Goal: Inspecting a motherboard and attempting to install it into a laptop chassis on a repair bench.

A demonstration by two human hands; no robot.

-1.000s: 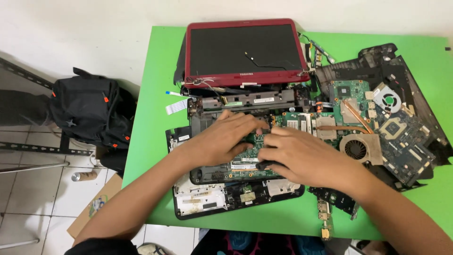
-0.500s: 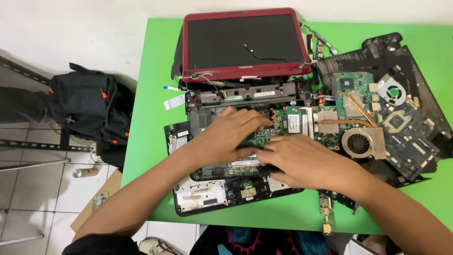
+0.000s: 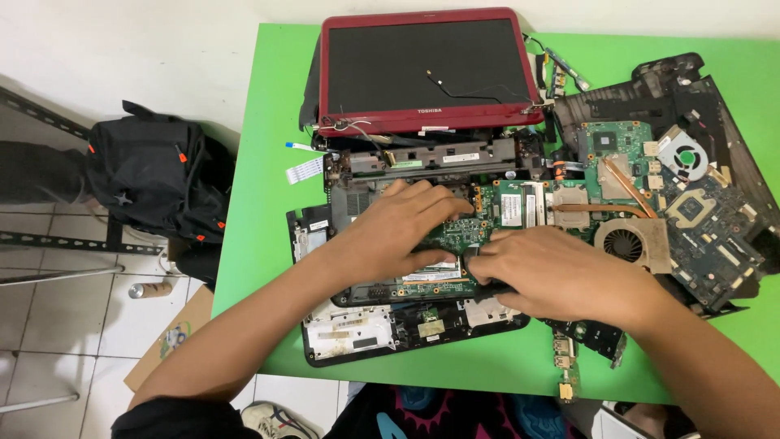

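We're looking down on a green table [image 3: 268, 162]. Our left hand [image 3: 398, 232] lies flat, fingers spread loosely, pressing on the green circuit board [image 3: 455, 236] in the opened laptop base [image 3: 390, 317] mid-table. Our right hand [image 3: 552, 272] curls its fingers over the board's right edge; whether it truly grips, we can't tell. A red laptop lid [image 3: 431, 69] lies behind, a black backpack [image 3: 154, 179] on the floor to the left.

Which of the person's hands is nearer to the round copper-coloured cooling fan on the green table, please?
Right. The right hand lies just left of the round copper-coloured cooling fan, nearly touching it. The left hand rests on the green circuit board, farther left.
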